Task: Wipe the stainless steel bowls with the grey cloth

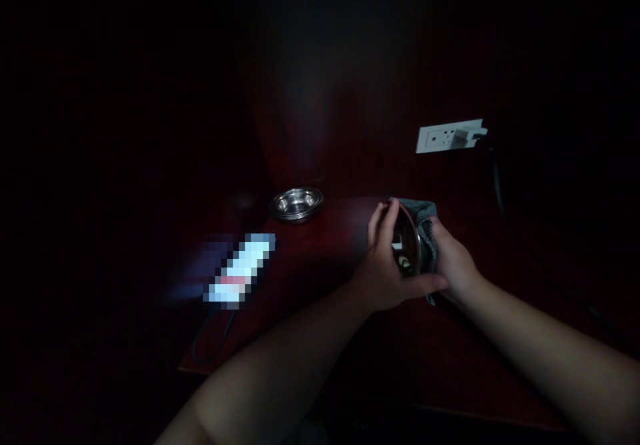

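Observation:
The room is very dark. My left hand [387, 268] grips a small steel bowl [407, 241] tilted on edge, thumb under its rim and fingers curled over the top. My right hand [453, 261] presses a grey cloth [425, 228] against the back of that bowl. Both hands hover just above a dark red wooden table [340, 231]. A stack of similar steel bowls [297, 203] rests on the table to the left of my hands.
A lit phone screen [240, 270] lies on the table's left part with a cable looping off the near edge. A white wall socket [447, 137] with a plugged charger and dark cord sits on the back wall at the right.

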Available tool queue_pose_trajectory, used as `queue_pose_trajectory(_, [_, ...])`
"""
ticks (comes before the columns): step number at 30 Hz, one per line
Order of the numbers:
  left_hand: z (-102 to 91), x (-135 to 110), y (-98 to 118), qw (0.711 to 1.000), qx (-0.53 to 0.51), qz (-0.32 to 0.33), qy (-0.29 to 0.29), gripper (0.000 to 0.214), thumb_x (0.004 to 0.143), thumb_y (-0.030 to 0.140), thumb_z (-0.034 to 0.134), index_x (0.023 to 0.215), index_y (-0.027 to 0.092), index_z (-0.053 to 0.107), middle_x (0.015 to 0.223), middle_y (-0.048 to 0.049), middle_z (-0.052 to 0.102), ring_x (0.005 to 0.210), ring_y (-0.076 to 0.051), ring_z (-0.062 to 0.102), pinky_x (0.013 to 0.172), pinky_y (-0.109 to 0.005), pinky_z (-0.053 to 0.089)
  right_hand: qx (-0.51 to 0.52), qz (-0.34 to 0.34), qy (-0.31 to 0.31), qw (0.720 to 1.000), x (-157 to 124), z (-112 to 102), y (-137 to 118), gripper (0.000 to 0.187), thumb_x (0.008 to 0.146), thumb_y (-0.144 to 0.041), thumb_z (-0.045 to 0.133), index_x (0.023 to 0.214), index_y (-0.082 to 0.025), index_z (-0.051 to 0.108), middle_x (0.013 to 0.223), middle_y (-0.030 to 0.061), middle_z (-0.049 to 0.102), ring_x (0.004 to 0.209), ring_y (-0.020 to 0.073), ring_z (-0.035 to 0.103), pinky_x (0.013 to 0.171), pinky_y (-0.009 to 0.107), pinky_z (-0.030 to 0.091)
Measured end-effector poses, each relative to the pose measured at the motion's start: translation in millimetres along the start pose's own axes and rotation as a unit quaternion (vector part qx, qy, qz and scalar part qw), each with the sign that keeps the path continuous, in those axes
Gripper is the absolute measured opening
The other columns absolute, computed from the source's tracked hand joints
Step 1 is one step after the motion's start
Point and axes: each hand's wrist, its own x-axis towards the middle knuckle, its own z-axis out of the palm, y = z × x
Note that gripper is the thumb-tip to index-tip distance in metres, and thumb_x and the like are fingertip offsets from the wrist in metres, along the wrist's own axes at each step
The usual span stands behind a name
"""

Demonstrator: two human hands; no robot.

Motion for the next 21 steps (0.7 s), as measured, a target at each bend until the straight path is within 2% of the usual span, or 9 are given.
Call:
queue_pose_trajectory(4, [-4.4, 1, 4, 0.999, 0.041, 0.014, -0.024, 0.121, 0.056, 0.053, 0.084, 0.153, 0.033, 0.016, 0.163, -0.0062, -0.009, 0.149, -0.038, 0.002, 0.120, -0.055, 0.013, 0.062, 0.039, -0.030, 0.997, 2, 4, -4, 0.043, 0.092, -0.057, 0.044, 0.109, -0.027, 0.070, 0.085, 0.0044, 0.077, 0.091, 0.0295, 0.073, 0.080, 0.047, 0.061])
queue_pose_trajectory(8, [-7.3, 3, 7, 0.996, 0.070, 0.023, -0.040, 0.122, 0.050, 0.055, 0.086, 0.152, 0.033, 0.022, 0.163, -0.0070, -0.009, 0.149, -0.041, 0.001, 0.119, -0.058, 0.013, 0.050, 0.028, -0.066, 0.996, 2, 8, -14, 0.047, 0.095, -0.054, 0.035, 0.110, -0.027, 0.071, 0.090, 0.0047, 0.078, 0.099, 0.0298, 0.071, 0.088, 0.051, 0.058])
queue_pose_trajectory(16, [-4.6, 2, 1, 0.998, 0.057, 0.041, -0.006, 0.119, 0.055, 0.051, 0.085, 0.153, 0.031, 0.020, 0.162, -0.0082, -0.003, 0.149, -0.037, 0.006, 0.120, -0.054, 0.015, 0.008, -0.006, -0.091, 0.996, 2, 7, -18, 0.050, 0.095, -0.057, 0.033, 0.113, -0.028, 0.070, 0.091, 0.0046, 0.077, 0.100, 0.0300, 0.071, 0.090, 0.052, 0.057])
queue_pose_trajectory(21, [-2.6, 2, -3, 0.998, 0.028, 0.046, 0.032, 0.120, 0.055, 0.049, 0.086, 0.153, 0.026, 0.020, 0.162, -0.0112, 0.005, 0.148, -0.035, 0.010, 0.121, -0.050, 0.012, 0.066, 0.045, -0.077, 0.994, -1, 6, -10, 0.044, 0.094, -0.056, 0.038, 0.112, -0.029, 0.068, 0.090, 0.0036, 0.077, 0.093, 0.0280, 0.073, 0.084, 0.048, 0.060])
